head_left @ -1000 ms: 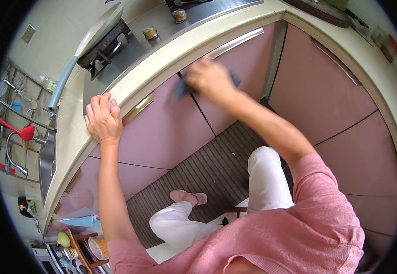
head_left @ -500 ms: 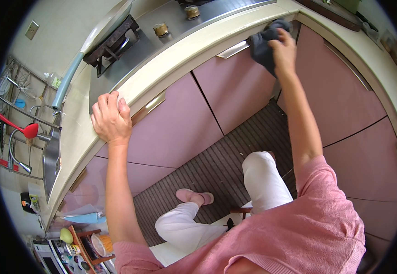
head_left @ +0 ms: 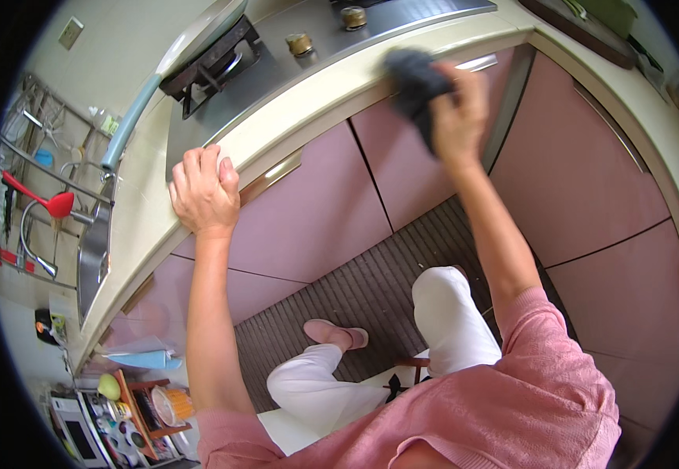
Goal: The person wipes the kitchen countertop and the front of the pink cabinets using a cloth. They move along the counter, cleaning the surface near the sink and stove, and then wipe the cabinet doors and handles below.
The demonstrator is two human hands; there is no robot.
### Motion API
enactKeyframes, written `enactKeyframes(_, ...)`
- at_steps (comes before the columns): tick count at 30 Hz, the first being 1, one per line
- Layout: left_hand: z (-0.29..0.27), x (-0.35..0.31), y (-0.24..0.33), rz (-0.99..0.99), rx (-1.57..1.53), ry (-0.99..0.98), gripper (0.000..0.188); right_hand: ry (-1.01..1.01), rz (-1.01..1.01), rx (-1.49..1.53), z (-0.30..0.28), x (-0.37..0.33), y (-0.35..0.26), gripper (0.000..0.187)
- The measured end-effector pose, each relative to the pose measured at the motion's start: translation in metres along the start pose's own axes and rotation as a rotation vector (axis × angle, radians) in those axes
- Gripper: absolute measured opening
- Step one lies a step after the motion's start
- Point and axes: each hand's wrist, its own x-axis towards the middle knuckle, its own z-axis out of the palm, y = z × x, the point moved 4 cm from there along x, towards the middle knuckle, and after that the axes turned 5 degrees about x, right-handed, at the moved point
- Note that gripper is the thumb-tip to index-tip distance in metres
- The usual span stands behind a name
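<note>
The right hand (head_left: 458,109) is closed around a dark cloth (head_left: 416,82), pressed on the surface (head_left: 316,105) edge. The left hand (head_left: 202,191) rests there too, fingers curled, holding nothing.

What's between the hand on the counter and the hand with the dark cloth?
In the head view, bare cream counter edge runs from the left hand to the right hand holding the dark cloth, with pink cabinet doors just below.

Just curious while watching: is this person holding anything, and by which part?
The right hand grips a dark cloth, bunched at its lower end, against the counter edge. The left hand holds nothing, resting on the counter.
</note>
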Motion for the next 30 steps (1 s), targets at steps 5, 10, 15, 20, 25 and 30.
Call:
enactKeyframes(5, 0.006, 0.0, 0.004, -0.012, -0.029, -0.009, 0.026, -0.08, 0.092, 0.1, 0.026, 0.022, -0.007, 0.043)
enactKeyframes(10, -0.005, -0.003, -0.005, -0.034, -0.017, -0.049, 0.022, -0.526, -0.23, 0.215, 0.107, -0.025, -0.121, 0.045)
enactKeyframes(15, -0.029, -0.039, -0.011, -0.153, -0.358, 0.106, 0.031, -0.651, -0.282, -0.203, 0.082, 0.005, -0.105, 0.054)
enactKeyframes(20, -0.036, -0.204, 0.018, -0.354, -0.628, -0.233, 0.025, -0.698, -0.233, -0.187, 0.07, 0.015, -0.071, 0.055)
enactKeyframes(25, 0.0, -0.328, 0.022, -0.608, -0.831, -0.544, 0.018, -0.763, -0.272, -0.068, 0.132, -0.023, -0.147, 0.056)
enactKeyframes(30, 0.016, -0.349, 0.026, -0.691, -0.906, -0.544, 0.015, -0.817, -0.431, 0.119, 0.212, -0.08, -0.256, 0.051)
